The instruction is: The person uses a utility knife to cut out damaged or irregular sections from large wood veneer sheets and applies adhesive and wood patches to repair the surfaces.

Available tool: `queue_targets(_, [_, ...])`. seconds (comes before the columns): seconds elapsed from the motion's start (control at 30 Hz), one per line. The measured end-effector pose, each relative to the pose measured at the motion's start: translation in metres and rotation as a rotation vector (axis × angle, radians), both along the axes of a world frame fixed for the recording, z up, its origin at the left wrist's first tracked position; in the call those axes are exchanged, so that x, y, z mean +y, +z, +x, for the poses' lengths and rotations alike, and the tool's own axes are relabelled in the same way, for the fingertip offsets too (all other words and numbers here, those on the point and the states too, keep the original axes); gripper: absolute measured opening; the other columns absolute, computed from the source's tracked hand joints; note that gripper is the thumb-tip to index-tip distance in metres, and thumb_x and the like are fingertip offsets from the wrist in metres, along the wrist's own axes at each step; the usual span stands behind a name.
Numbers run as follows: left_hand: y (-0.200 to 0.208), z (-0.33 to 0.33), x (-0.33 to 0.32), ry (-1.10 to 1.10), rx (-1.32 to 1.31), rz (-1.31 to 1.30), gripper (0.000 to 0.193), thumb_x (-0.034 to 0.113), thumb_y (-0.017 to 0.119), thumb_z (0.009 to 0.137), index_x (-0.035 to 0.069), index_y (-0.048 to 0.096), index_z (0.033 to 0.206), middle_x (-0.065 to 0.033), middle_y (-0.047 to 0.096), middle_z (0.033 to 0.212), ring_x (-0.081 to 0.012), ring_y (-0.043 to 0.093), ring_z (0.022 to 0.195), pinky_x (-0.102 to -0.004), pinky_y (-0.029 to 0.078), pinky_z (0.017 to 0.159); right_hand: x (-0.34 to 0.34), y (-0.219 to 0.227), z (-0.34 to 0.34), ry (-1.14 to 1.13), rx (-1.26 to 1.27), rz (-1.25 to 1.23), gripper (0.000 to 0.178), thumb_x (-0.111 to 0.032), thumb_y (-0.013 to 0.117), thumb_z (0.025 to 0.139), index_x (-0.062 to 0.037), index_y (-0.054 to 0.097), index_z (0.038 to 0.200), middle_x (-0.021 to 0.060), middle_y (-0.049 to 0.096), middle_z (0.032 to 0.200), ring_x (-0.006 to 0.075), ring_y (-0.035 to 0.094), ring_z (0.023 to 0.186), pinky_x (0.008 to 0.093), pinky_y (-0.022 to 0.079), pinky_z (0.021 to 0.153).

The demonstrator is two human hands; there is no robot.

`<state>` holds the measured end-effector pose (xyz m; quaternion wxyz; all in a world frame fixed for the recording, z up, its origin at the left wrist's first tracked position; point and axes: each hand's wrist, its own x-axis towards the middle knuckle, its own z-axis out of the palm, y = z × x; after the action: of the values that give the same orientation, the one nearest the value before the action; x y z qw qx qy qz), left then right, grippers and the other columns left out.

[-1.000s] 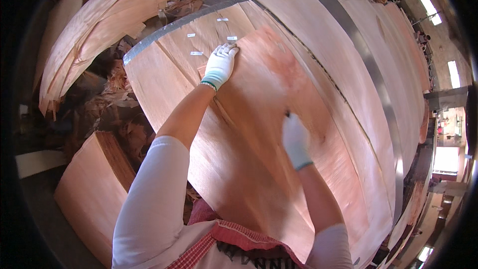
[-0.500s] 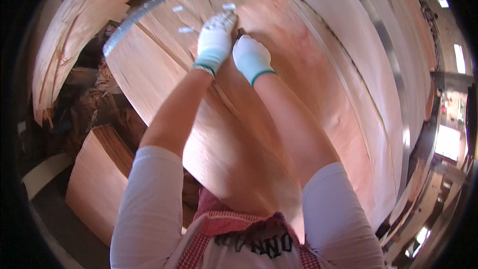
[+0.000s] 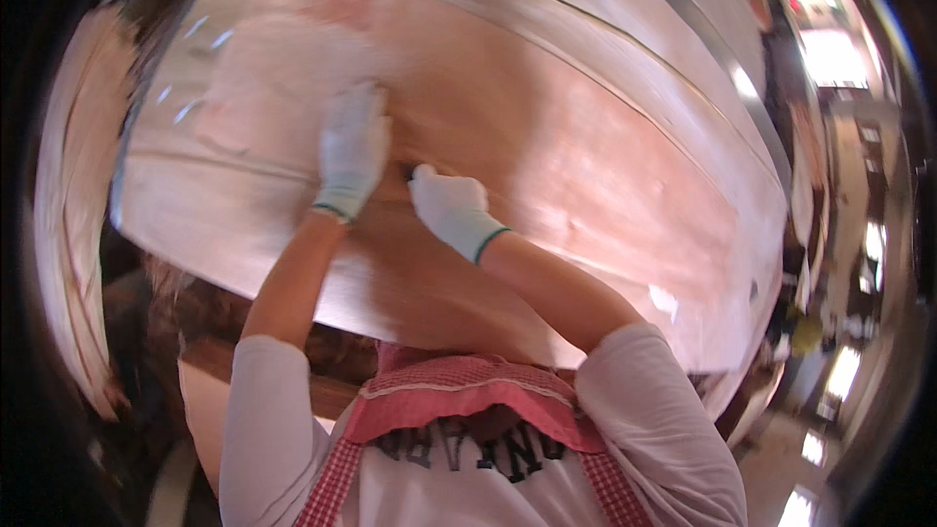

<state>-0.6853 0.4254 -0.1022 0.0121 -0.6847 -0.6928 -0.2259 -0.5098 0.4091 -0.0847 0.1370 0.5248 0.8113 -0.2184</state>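
Broad, pinkish-brown sheets of wood veneer (image 3: 576, 176) lie stacked in front of me. On the top sheet rests my left hand (image 3: 353, 146), in a white glove with a green cuff edge, its fingers stretched out flat and a little blurred. Close to its right, nearer to me, is my right hand (image 3: 451, 207), gloved alike and closed. A small dark tip (image 3: 405, 172) pokes out of its fist against the veneer. The rest of that thing is hidden in the glove, so its kind cannot be told.
Short pale tape strips (image 3: 185, 112) mark the sheet's left end. Rough veneer pieces (image 3: 73, 205) stand at the far left, and a wooden block (image 3: 200, 410) sits low on the left. A grey metal strip (image 3: 673, 0) curves along the far right side.
The view has swung round, so the tape strips now lie farther left. Both hands have moved away from the strips along the veneer, toward the right and nearer me.
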Motion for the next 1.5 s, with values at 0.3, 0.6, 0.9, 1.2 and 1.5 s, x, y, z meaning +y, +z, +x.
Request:
queue_targets(0.3, [-0.020, 0.015, 0.002, 0.026, 0.216, 0.048, 0.041, 0.015, 0.050, 0.095, 0.007, 0.049, 0.135, -0.0115, 0.048, 0.143, -0.0303, 0.043, 0.133, -0.0451, 0.029, 0.114, -0.030, 0.041, 0.280, 0.082, -0.202, 0.036, 0.013, -0.021, 0.053, 0.091, -0.0090, 0.056, 0.091, 0.0101, 0.067, 0.066, 0.0307, 0.068, 0.063, 0.0440, 0.051, 0.056])
queue_targets(0.6, [0.008, 0.294, -0.015, -0.245, 0.091, -0.117, 0.045, 0.016, 0.057, 0.091, 0.007, 0.050, 0.135, -0.0110, 0.049, 0.142, -0.0283, 0.042, 0.134, -0.0447, 0.028, 0.115, -0.038, 0.011, 0.381, 0.218, -0.199, 0.157, 0.015, -0.022, 0.053, 0.091, -0.0076, 0.055, 0.090, 0.0105, 0.065, 0.067, 0.0293, 0.067, 0.063, 0.0429, 0.050, 0.051])
queue_targets(0.9, [0.004, 0.513, -0.020, -0.317, 0.067, -0.064, 0.042, 0.014, 0.057, 0.091, 0.006, 0.052, 0.131, -0.0121, 0.048, 0.142, -0.0277, 0.044, 0.133, -0.0419, 0.031, 0.114, -0.051, 0.036, 0.548, 0.305, -0.310, 0.228, 0.008, -0.018, 0.057, 0.087, -0.0096, 0.056, 0.090, 0.0061, 0.067, 0.065, 0.0240, 0.068, 0.056, 0.0387, 0.046, 0.042])
queue_targets(1.2, [0.003, 0.529, -0.017, -0.325, 0.113, -0.133, 0.045, 0.015, 0.057, 0.091, 0.005, 0.048, 0.134, -0.0129, 0.047, 0.143, -0.0285, 0.042, 0.134, -0.0430, 0.029, 0.115, -0.031, 0.080, 0.972, -0.134, -0.502, -0.138, 0.029, -0.041, 0.045, 0.098, -0.0243, 0.061, 0.116, 0.0151, 0.068, 0.077, 0.0346, 0.067, 0.065, 0.0490, 0.051, 0.060])
queue_targets(1.5, [0.010, 0.509, -0.027, -0.329, -0.072, -0.060, 0.038, 0.016, 0.054, 0.089, 0.002, 0.056, 0.125, -0.0176, 0.052, 0.135, -0.0324, 0.046, 0.129, -0.0461, 0.032, 0.112, -0.023, 0.041, 0.669, 0.125, 0.020, 0.395, 0.022, -0.028, 0.061, 0.091, -0.0088, 0.060, 0.101, 0.0107, 0.059, 0.111, 0.0267, 0.055, 0.103, 0.0437, 0.043, 0.086])
